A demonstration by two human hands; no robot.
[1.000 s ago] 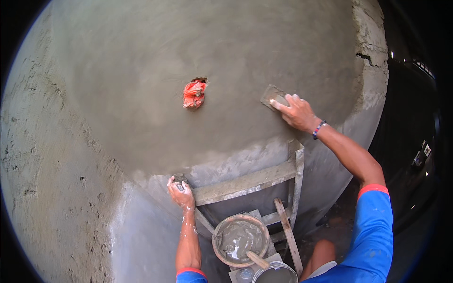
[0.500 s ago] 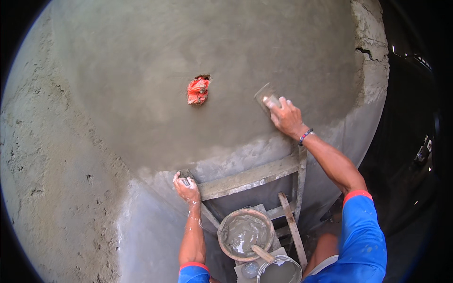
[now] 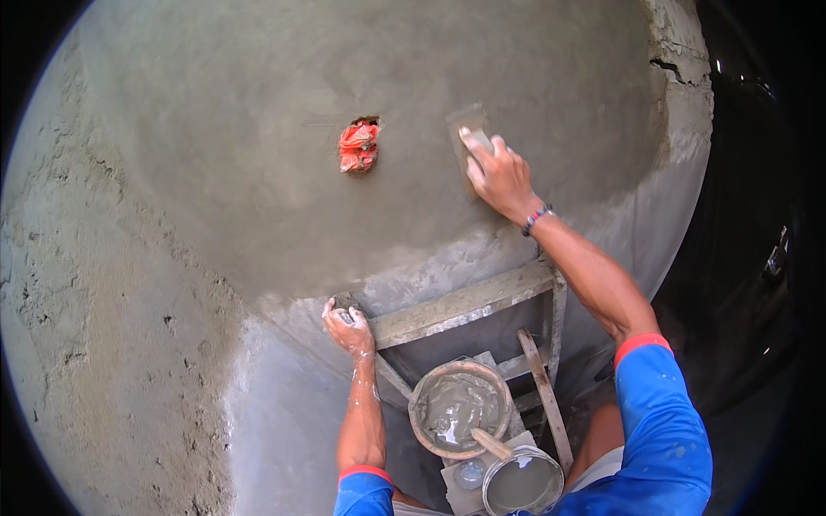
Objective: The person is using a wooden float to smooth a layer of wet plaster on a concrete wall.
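My right hand (image 3: pixel 499 176) is closed round the handle of a plastering trowel (image 3: pixel 467 116). The trowel's thin rectangular blade lies against the wet grey plaster wall (image 3: pixel 258 189), right of a hole stuffed with crumpled red plastic (image 3: pixel 358 146). Lower left, my left hand (image 3: pixel 348 329) curls its whitened fingers round a rough grey end, which lines up with the left post of a wooden frame (image 3: pixel 465 303). Its palm side is hidden. Below the frame's top bar stands a round tub (image 3: pixel 460 408) of wet mortar, with a wooden handle (image 3: pixel 491 444) sticking out over its rim.
A bucket (image 3: pixel 522 482) of grey liquid and a small clear container (image 3: pixel 470 473) stand beside the tub. A slanted wooden strip (image 3: pixel 545 400) is right of them. Rough plaster (image 3: pixel 103 301) covers the left wall; a cracked edge (image 3: pixel 681 77) bounds the right.
My right hand has moved the trowel up and to the left across the plaster. My left hand keeps its grip at the frame's end. The view has shifted slightly.
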